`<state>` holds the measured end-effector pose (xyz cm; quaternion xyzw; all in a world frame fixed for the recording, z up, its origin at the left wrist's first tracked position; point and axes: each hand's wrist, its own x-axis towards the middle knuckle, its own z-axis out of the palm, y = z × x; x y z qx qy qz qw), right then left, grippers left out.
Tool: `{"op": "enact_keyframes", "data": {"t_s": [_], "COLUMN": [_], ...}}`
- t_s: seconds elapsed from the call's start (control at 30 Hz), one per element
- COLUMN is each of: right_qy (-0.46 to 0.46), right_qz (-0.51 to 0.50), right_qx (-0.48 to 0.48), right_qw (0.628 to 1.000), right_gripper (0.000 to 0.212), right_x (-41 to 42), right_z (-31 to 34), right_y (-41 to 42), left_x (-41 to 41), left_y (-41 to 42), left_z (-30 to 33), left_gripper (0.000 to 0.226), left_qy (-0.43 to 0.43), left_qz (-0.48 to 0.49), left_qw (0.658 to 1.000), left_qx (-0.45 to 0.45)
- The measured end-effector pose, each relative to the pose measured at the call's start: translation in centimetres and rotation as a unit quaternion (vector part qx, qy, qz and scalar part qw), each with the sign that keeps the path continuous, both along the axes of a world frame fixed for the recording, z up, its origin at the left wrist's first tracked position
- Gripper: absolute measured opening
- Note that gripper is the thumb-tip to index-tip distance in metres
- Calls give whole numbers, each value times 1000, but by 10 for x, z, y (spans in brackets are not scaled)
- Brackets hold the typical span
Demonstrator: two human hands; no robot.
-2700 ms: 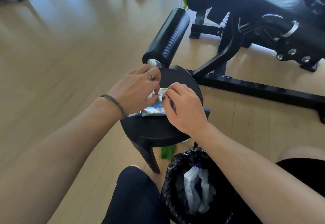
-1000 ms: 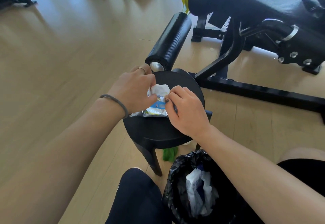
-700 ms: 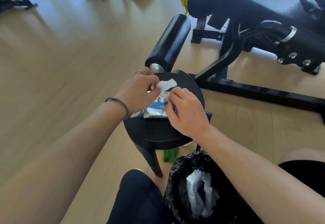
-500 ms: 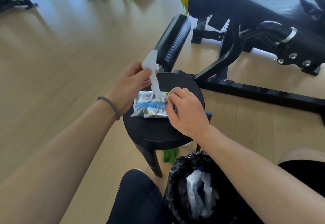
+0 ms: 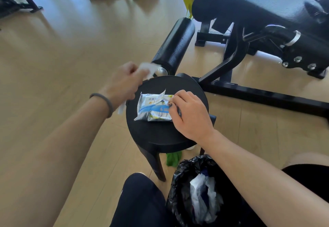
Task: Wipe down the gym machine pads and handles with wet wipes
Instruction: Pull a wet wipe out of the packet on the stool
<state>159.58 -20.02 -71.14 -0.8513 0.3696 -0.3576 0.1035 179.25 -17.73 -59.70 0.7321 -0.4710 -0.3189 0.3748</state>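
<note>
One wet wipe [image 5: 145, 67], blurred, is gripped in the left hand [image 5: 122, 82], clear of the wipe packet [image 5: 154, 108] beside it. Right hand [image 5: 189, 112] pinches the packet's edge on the stool worktop [image 5: 160, 134]. Judged step: wipe drawn; next, reach the roller pad [image 5: 175, 43] just beyond, open floor leftward.

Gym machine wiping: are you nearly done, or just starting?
Hard to say. The bin bag holds white crumpled bits, maybe used wipes. The left hand grips a fresh wipe; the right hand steadies the pack. The roller pad isn't being touched.
</note>
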Motion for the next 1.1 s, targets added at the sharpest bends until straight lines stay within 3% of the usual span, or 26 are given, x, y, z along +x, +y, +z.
{"op": "enact_keyframes", "data": {"t_s": [0.07, 0.1, 0.2, 0.37, 0.47, 0.67, 0.97, 1.1], "right_qy": [-13, -19, -22, -10, -10, -3, -1, -9], "right_qz": [-5, -10, -18, -11, -17, 1, 23, 28], "right_qx": [-3, -4, -5, -10, -4, -26, -45, -28], "right_qw": [1000, 1000, 1000, 1000, 1000, 1000, 999, 999], "right_gripper": [25, 24, 27, 39, 42, 30, 22, 23], "right_x": [0, 0, -1, -2, -2, -2, -3, -2], "right_z": [-1, -1, 0, 4, 5, 5, 4, 5], "right_y": [-1, -1, -1, 2, 2, 3, 0, -1], "left_x": [1, -2, -15, -28, -28, -37, -44, -41], "left_y": [9, 13, 14, -1, -2, 10, 8, 5], "left_z": [-13, -19, -29, -47, -56, -61, -60, -61], "left_gripper": [17, 16, 14, 26, 35, 51, 50, 47], "left_qy": [-187, -217, -200, -291, -303, -411, -434, -410], "left_qz": [-86, -108, -98, -76, -64, -46, -41, -46], "left_qw": [977, 968, 973, 948, 946, 909, 895, 905], "left_qx": [59, 71, 68, 102, 95, 58, 96, 100]}}
